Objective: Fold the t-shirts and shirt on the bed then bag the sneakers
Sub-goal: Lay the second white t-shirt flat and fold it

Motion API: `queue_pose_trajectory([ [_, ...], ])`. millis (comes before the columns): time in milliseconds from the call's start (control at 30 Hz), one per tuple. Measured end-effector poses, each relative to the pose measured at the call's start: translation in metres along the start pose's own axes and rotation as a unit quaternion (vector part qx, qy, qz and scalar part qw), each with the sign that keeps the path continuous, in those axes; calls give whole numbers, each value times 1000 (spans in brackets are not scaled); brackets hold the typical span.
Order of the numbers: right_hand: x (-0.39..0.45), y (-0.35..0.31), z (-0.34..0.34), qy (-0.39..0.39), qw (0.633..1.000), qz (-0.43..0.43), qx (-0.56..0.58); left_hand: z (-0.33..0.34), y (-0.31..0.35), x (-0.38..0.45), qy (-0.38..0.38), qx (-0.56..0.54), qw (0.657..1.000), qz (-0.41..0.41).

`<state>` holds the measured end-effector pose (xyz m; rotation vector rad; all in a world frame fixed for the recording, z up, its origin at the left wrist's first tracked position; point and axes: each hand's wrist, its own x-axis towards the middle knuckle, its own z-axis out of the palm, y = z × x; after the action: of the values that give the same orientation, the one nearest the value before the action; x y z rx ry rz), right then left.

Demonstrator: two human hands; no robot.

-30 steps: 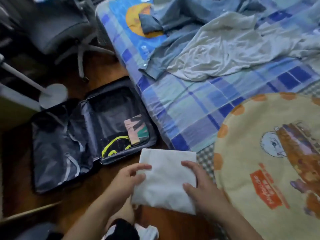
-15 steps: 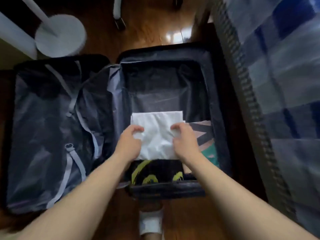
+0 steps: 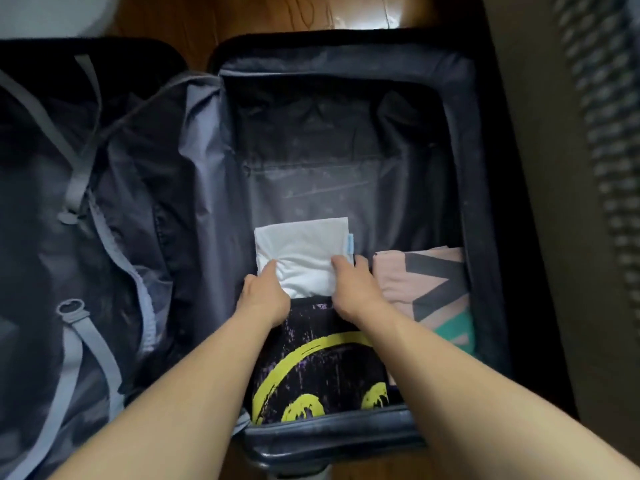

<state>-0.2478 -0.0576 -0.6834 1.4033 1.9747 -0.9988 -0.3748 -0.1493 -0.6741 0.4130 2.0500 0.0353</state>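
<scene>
A folded white t-shirt [image 3: 303, 252] lies in the right half of an open dark suitcase [image 3: 481, 188], just beyond a folded black t-shirt with a yellow smiley print [image 3: 318, 368]. My left hand [image 3: 265, 294] grips the white t-shirt's near left corner. My right hand [image 3: 353, 287] grips its near right edge. To the right lies a folded pink garment with black stripes and a green patch [image 3: 422, 292]. The bed's top and the sneakers are out of view.
The suitcase's left half [image 3: 52, 237] lies open with grey straps and a loose lining. The bed's woven side [image 3: 613, 168] rises along the right. Brown wooden floor [image 3: 263, 15] shows beyond the suitcase, with a white stand base [image 3: 45, 12] at the top left.
I turned from the bed to the suitcase, carrying the folded white t-shirt. It now rests low in the right half, and the view has moved closer.
</scene>
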Motion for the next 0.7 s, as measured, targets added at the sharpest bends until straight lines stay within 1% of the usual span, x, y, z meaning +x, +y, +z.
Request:
queue_pose_trajectory([
  [33, -14, -5, -5, -30, 999, 22, 6, -3, 4, -13, -18, 13, 1000, -19],
  [67, -31, -9, -10, -38, 999, 26, 12, -7, 8, -31, -25, 23, 999, -33],
  [100, -54, -13, -18, -27, 999, 15, 18, -10, 13, -53, -19, 33, 999, -31],
  [167, -109, -14, -37, -6, 999, -19, 50, -16, 20, -105, -1, 49, 999, -2],
  [200, -139, -12, -48, -11, 997, -26, 76, -18, 23, -131, -3, 45, 999, 14],
  [267, -200, 0, -75, -18, 993, -26, 116, -23, 32, -185, -31, 17, 999, 36],
  [333, -260, 19, -111, -3, 990, -16, 142, -29, 51, -245, -66, -16, 996, 49],
  [433, -344, 59, -178, 68, 978, 5, 196, -36, 91, -338, -95, -95, 990, 51],
  [500, -398, 96, -232, 128, 961, 27, 243, -31, 125, -398, -99, -123, 985, 71],
  [567, -455, 145, -281, 193, 936, 42, 292, -18, 170, -462, -108, -158, 976, 101],
  [633, -510, 198, -322, 250, 905, 62, 340, -4, 215, -530, -126, -233, 956, 129],
  [700, -565, 248, -353, 278, 867, 108, 400, 11, 250, -598, -157, -283, 936, 136],
])
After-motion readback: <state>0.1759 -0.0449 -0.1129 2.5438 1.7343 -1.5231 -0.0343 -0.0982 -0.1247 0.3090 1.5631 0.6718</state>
